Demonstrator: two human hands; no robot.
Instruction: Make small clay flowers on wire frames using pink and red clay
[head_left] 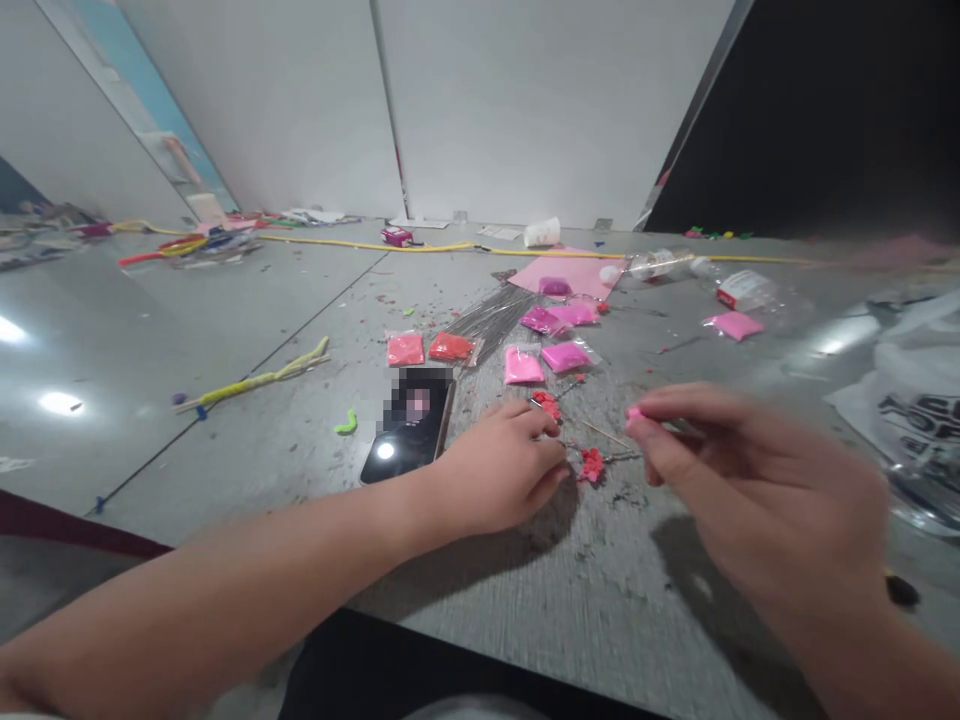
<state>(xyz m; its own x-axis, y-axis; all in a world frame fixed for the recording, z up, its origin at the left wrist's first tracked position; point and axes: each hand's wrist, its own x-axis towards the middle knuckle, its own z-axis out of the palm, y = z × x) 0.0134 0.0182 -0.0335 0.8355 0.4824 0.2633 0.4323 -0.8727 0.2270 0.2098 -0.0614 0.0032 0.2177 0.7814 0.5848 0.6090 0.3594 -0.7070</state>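
My left hand rests on the grey table with its fingers loosely bent and slightly apart; I see nothing in it, though its underside is hidden. Just past its fingers lie two red clay flowers on wires, one far flower and one near flower. A thin wooden stick lies between the hands. My right hand, raised over the table, pinches a small lump of pink clay between thumb and fingertips. Left of my left hand lies a phone, its screen lit.
Pink clay packets and red clay packets lie behind my hands. A bundle of thin wires reaches toward a pink sheet. Plastic bottles and a white plastic bag occupy the right. A yellow-green twisted stem lies left.
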